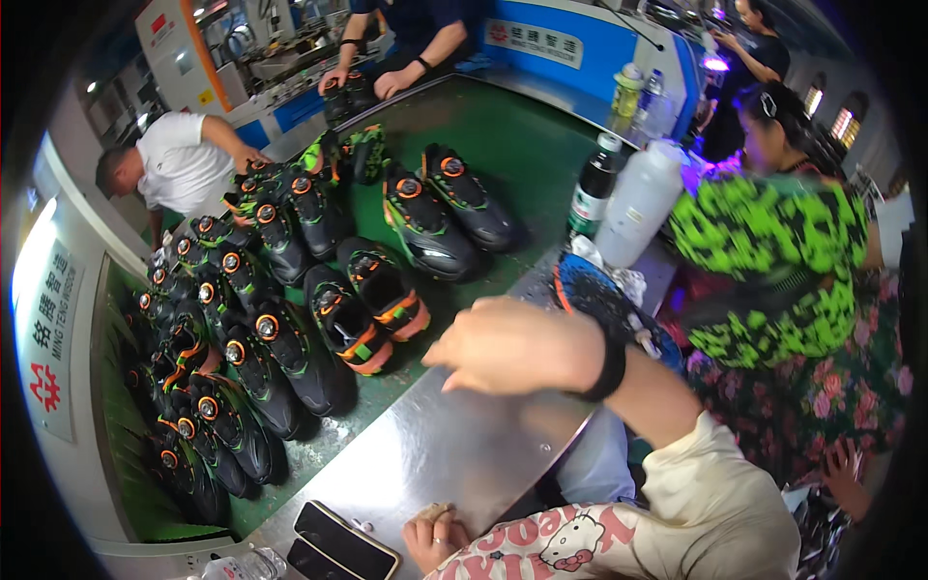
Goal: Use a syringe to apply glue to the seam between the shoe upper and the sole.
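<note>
My right hand (517,348), with a black band at its wrist, hangs over the metal table edge. Its fingers point left, loosely bent and apart from the thumb, with nothing visible in them. Closest to them is a pair of black shoes (338,314) with orange and green trim, heels toward me; I see no contact. My left hand (434,537), wearing a ring, rests curled at the near table edge, right of a dark phone (345,543). What its fingers hold, if anything, is hidden. Another shoe pair (440,222) stands farther back with orange-ringed dials.
Many more shoes (242,358) crowd the table's left side. A dark bottle (590,193) and a white plastic bottle (641,205) stand at the right. Across the table, a person's hands (396,82) touch a shoe pair; another person in white (193,159) bends at the left.
</note>
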A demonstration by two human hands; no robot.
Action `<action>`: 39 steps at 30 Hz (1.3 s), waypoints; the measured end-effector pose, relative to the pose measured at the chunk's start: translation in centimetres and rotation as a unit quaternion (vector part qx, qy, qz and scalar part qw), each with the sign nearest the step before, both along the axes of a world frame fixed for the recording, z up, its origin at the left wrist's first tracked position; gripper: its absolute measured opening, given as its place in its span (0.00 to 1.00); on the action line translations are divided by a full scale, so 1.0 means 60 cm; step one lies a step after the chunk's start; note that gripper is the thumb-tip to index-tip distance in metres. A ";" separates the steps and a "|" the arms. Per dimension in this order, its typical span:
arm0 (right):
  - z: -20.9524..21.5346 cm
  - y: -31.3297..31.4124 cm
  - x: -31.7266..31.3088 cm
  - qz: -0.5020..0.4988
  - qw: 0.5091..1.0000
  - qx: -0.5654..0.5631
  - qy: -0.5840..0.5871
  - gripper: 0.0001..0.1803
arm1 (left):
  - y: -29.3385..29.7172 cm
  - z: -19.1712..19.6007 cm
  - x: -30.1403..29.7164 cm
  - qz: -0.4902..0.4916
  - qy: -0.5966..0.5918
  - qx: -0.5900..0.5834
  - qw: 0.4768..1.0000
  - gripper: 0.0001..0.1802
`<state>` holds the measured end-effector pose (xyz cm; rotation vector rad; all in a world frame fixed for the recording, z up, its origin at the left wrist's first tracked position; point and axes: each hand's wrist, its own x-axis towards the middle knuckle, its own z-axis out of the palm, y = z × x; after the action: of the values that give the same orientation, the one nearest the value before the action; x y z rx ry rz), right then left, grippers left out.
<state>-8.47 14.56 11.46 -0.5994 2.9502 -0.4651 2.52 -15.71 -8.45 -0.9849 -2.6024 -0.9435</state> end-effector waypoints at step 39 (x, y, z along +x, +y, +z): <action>-0.266 -0.014 0.347 -0.265 0.928 -0.253 0.069 0.07 | 0.030 0.002 0.022 0.069 0.081 -0.012 0.994 0.23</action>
<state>12.34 13.69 -4.48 0.1756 3.0986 -1.3046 3.86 -13.89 -8.33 -0.8383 -2.5140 -0.7657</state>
